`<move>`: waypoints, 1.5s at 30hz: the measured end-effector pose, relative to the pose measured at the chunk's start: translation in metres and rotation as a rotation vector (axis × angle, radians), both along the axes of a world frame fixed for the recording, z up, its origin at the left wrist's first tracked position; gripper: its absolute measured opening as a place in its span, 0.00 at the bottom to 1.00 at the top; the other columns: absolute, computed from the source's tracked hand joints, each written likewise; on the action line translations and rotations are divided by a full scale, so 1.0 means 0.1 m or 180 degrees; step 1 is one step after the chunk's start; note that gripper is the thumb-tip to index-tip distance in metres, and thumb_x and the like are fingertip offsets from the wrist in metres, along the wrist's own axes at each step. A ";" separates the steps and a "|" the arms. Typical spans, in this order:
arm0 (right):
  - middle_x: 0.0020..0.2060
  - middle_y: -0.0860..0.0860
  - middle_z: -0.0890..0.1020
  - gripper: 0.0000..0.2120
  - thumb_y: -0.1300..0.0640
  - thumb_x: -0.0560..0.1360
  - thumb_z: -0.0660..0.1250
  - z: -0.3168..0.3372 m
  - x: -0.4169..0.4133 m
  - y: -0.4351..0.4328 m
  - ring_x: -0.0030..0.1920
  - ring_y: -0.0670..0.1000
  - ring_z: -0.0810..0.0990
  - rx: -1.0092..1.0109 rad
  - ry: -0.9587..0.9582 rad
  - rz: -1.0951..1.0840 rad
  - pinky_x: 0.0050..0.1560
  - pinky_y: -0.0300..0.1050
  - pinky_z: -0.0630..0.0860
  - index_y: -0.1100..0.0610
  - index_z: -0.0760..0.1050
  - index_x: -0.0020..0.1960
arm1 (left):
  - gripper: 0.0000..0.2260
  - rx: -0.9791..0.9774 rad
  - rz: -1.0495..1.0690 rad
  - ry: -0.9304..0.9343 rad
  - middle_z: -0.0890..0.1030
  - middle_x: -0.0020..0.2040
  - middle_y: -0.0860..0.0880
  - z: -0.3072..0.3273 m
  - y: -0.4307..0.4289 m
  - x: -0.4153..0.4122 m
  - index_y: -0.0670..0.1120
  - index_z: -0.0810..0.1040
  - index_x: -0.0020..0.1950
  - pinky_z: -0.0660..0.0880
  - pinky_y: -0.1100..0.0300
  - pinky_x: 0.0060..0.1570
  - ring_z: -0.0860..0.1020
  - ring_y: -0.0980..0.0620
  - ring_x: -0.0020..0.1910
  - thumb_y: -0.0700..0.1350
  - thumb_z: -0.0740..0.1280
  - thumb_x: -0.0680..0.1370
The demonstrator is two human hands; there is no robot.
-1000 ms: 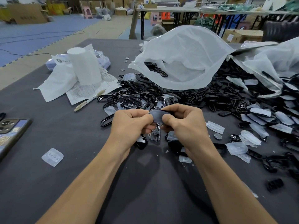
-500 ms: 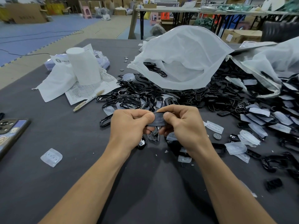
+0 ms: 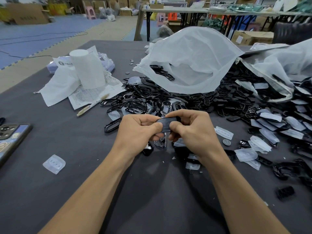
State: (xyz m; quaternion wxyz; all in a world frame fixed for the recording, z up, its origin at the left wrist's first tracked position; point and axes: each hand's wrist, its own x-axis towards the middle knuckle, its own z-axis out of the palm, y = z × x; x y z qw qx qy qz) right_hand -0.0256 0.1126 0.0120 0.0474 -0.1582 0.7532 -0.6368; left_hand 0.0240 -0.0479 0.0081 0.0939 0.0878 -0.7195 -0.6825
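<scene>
Assembly step, frame centre: left hand (image 3: 140, 130) and right hand (image 3: 194, 132) both pinch a flat black plastic shell (image 3: 164, 123); next likely calls for an even thumb squeeze.

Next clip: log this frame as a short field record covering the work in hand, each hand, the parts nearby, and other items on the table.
work: black plastic piece held between both hands over the grey table
left: left hand pinches the piece's left end
right: right hand pinches its right end
parts nearby: pile of black frames beyond the hands; white bag behind it; clear pad lying alone at left
other items: phone, pen, white roll, coin
</scene>
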 end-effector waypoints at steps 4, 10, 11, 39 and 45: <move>0.33 0.57 0.85 0.15 0.74 0.76 0.67 0.01 0.00 0.00 0.29 0.53 0.81 -0.0128 -0.0176 0.0106 0.37 0.54 0.82 0.56 0.86 0.47 | 0.11 0.0197 -0.0014 -0.0089 0.87 0.39 0.41 0.00 -0.02 0.00 0.46 0.88 0.42 0.79 0.65 0.33 0.85 0.51 0.33 0.31 0.72 0.76; 0.33 0.54 0.85 0.15 0.73 0.79 0.64 0.00 -0.01 0.01 0.29 0.52 0.81 -0.0233 -0.0261 0.0054 0.36 0.50 0.82 0.57 0.85 0.49 | 0.08 0.0262 -0.0005 -0.0083 0.87 0.39 0.41 0.00 -0.01 -0.01 0.42 0.87 0.46 0.80 0.64 0.34 0.85 0.51 0.34 0.30 0.71 0.77; 0.33 0.55 0.85 0.15 0.72 0.79 0.64 0.00 -0.01 0.02 0.29 0.52 0.81 -0.0203 -0.0217 0.0035 0.35 0.50 0.82 0.57 0.85 0.48 | 0.09 0.0253 -0.0046 -0.0095 0.87 0.40 0.41 0.00 -0.01 -0.01 0.41 0.87 0.47 0.80 0.64 0.35 0.85 0.51 0.35 0.30 0.71 0.77; 0.40 0.34 0.84 0.17 0.60 0.67 0.79 0.28 -0.13 0.64 0.41 0.26 0.78 0.1947 0.0645 -0.0595 0.44 0.18 0.68 0.46 0.87 0.53 | 0.07 -0.0222 0.0549 -0.0008 0.89 0.43 0.53 -0.11 0.03 -0.01 0.57 0.89 0.47 0.81 0.57 0.47 0.87 0.54 0.43 0.48 0.77 0.71; 0.56 0.48 0.87 0.21 0.62 0.68 0.79 0.61 -0.51 1.58 0.53 0.47 0.82 0.3083 0.0044 -0.1216 0.57 0.37 0.73 0.50 0.85 0.59 | 0.10 -0.1395 0.0954 0.0063 0.85 0.41 0.68 -0.07 0.10 0.04 0.59 0.87 0.51 0.77 0.67 0.54 0.83 0.69 0.47 0.47 0.74 0.73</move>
